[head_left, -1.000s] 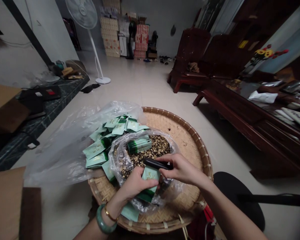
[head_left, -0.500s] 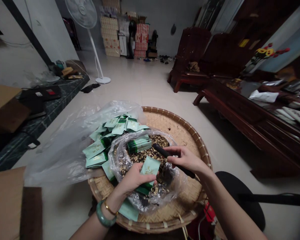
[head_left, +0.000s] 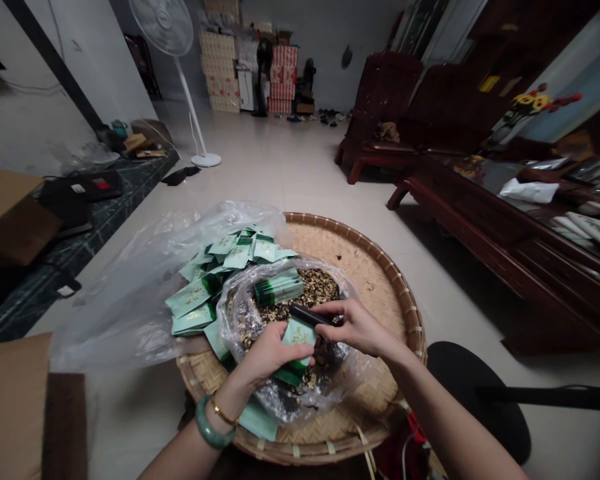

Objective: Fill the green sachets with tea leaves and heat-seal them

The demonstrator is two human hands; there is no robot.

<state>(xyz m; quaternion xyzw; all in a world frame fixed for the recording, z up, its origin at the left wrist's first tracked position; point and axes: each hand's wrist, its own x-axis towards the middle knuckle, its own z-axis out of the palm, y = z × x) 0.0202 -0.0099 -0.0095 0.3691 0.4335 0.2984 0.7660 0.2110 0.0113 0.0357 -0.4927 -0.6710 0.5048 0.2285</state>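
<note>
Tray [head_left: 385, 267]: woven, bamboo-like, rough. Bag [head_left: 230, 310]: clear crinkled plastic, glossy. Floor [head_left: 280, 157]: smooth, faint sheen.

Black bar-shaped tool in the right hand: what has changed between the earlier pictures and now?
The right hand has moved the black bar-shaped tool away to the right, then back left, across the top edge of the light green flat packet. Nothing was let go; the left hand still holds the packet. The round woven bamboo tray stayed put.
</note>
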